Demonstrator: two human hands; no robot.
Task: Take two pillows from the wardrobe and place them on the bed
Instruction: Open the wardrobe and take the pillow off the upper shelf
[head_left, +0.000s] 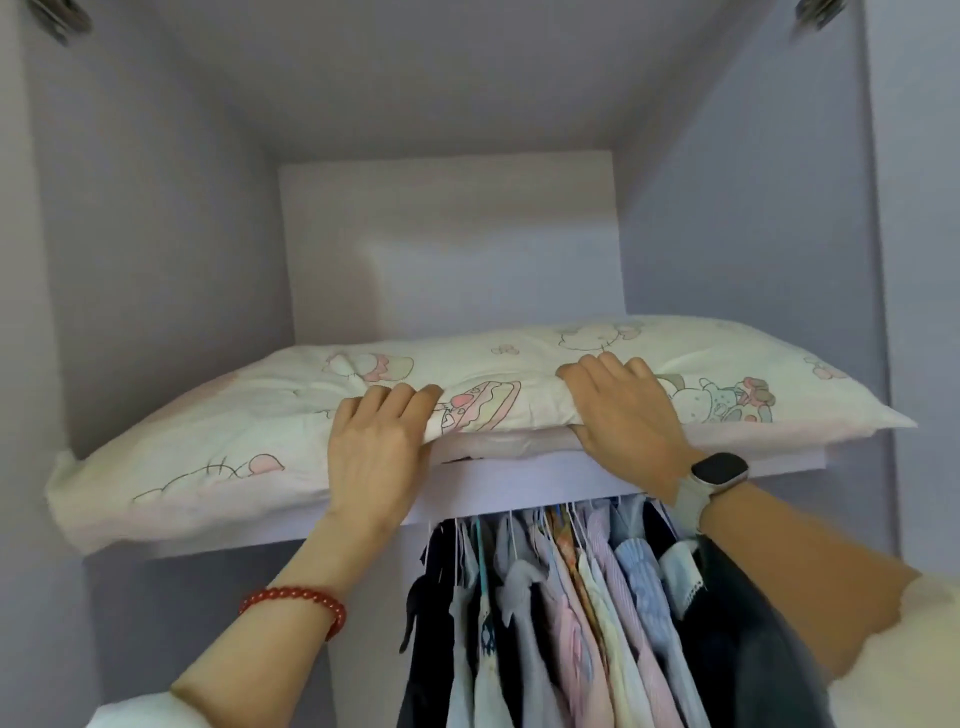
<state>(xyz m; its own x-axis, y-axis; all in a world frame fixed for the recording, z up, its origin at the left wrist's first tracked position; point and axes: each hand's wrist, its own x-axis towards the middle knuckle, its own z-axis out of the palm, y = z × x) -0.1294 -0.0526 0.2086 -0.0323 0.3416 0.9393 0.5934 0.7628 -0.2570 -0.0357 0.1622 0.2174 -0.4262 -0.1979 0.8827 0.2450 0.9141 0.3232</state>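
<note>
A cream pillow (519, 364) printed with pastel cartoon figures lies on the upper shelf (545, 478) of the lilac wardrobe, overhanging the shelf's front edge at the left. A pink edge of something under it shows at the front; I cannot tell if that is a second pillow. My left hand (376, 441) grips the pillow's front edge near the middle, fingers curled over the top. My right hand (621, 405) grips the same edge further right, fingers on top and thumb below. A red bead bracelet is on my left wrist, a watch on my right.
Below the shelf, several shirts and dark garments (561, 613) hang close together on a rail. The wardrobe's side walls (156, 260) close in on left and right. Above the pillow the compartment is open up to its ceiling.
</note>
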